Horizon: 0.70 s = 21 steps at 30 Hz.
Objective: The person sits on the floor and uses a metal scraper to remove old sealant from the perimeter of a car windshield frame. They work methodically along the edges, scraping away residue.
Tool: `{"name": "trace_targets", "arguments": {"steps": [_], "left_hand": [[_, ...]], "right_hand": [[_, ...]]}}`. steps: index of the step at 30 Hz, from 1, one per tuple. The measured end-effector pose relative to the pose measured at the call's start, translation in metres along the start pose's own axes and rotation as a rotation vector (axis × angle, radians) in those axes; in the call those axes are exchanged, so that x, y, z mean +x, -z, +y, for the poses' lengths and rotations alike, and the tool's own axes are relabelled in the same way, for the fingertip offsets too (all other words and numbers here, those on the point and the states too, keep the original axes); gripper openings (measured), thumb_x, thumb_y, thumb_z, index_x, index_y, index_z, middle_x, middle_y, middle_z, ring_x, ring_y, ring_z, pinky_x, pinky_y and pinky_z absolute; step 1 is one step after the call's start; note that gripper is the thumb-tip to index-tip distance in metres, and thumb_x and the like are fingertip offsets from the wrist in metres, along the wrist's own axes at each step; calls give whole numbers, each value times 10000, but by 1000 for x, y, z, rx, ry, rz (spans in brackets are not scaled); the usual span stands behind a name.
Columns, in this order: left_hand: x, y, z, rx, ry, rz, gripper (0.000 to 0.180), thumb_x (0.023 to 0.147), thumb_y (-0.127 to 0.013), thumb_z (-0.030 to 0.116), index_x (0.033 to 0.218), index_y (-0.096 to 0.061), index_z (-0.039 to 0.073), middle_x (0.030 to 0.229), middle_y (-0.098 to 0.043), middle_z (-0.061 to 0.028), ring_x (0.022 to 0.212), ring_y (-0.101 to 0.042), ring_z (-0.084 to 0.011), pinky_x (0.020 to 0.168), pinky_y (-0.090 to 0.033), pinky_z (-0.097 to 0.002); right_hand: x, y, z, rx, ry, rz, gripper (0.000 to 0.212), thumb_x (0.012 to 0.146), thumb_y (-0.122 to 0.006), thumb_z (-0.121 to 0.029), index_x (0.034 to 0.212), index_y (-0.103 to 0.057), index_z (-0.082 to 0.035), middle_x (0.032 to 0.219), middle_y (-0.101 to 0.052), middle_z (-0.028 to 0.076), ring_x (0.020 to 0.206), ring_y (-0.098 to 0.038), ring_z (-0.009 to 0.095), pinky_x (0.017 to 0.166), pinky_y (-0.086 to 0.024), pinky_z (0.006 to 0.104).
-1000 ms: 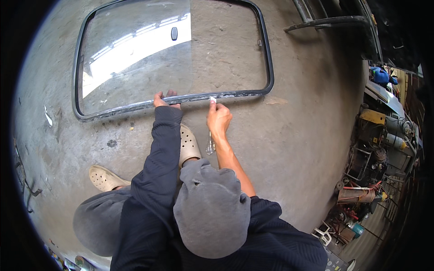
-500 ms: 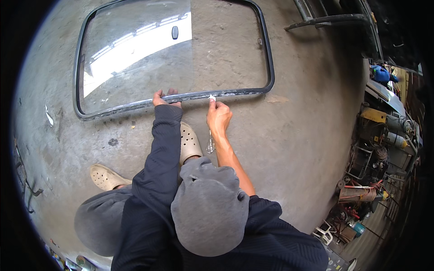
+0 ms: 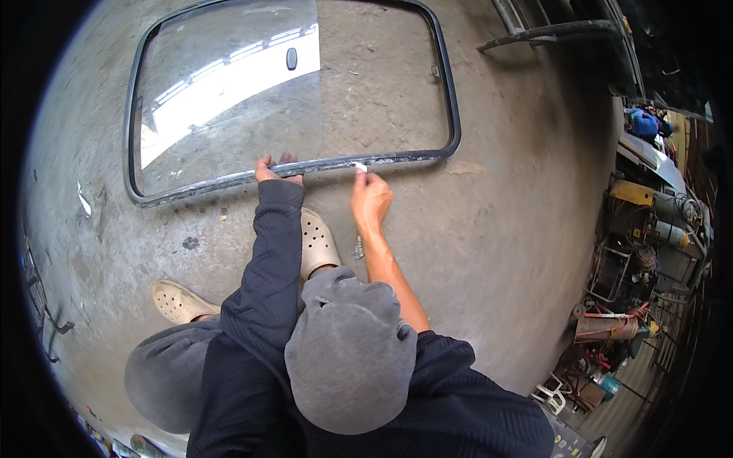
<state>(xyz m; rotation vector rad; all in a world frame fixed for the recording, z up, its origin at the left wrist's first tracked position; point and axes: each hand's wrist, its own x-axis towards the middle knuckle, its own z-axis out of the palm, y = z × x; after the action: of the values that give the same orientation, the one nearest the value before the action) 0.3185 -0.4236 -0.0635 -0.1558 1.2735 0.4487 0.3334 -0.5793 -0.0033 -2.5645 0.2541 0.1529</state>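
A black-rimmed window frame with rounded corners is held up at its near edge. A glass pane fills its left part and carries a small dark latch; the right part shows bare floor through it. My left hand is closed round the near rail, its thumb and fingertips showing on the inner side. My right hand pinches a small white piece, perhaps a blade or scrap, against that rail, right of my left hand. Whitish residue marks the rail there. What the white piece is exactly cannot be made out.
Beneath me is a stained concrete floor. A shiny small object lies by my right forearm, beside my beige clog. Dark metal framework stands far right. Gas cylinders, hoses and a rusty cylinder line the right side.
My right hand stays at the rail with the white piece, which has tilted a little and shows more. My left hand keeps its hold. The whole view has shifted slightly.
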Motion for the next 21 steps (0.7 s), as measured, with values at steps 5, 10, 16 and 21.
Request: {"name": "trace_targets", "arguments": {"steps": [5,10,16,21], "left_hand": [[0,-1,2,-10,3,7,307,843,-551,243,1042,-376,88,1106,-528,-170,1053,-506,-335,930,-389,-501],[-3,-3,0,12,2,12,310,846,-547,245,1051,-376,86,1099,-526,-166,1039,-506,-331,934,-386,-512],[1,-2,1,-12,-15,17,305,845,-548,245,1037,-375,84,1092,-529,-164,1033,-509,-326,936,-385,-521],[0,-2,0,-4,2,19,305,838,-558,237,1028,-375,83,1098,-523,-173,1038,-510,-322,934,-388,-521]], "right_hand": [[-1,5,-5,-5,-88,-47,332,881,-568,-311,771,-635,-5,738,-612,272,709,-596,463,620,-451,517],[0,3,-1,26,-43,3,340,883,-565,-311,752,-625,-3,735,-611,271,693,-594,466,609,-448,517],[1,5,-1,17,-63,-58,351,887,-561,-315,751,-624,2,714,-606,262,675,-583,463,596,-429,527],[9,12,9,12,-56,-24,335,888,-553,-319,780,-629,-11,737,-609,265,708,-582,478,616,-435,534]]}}
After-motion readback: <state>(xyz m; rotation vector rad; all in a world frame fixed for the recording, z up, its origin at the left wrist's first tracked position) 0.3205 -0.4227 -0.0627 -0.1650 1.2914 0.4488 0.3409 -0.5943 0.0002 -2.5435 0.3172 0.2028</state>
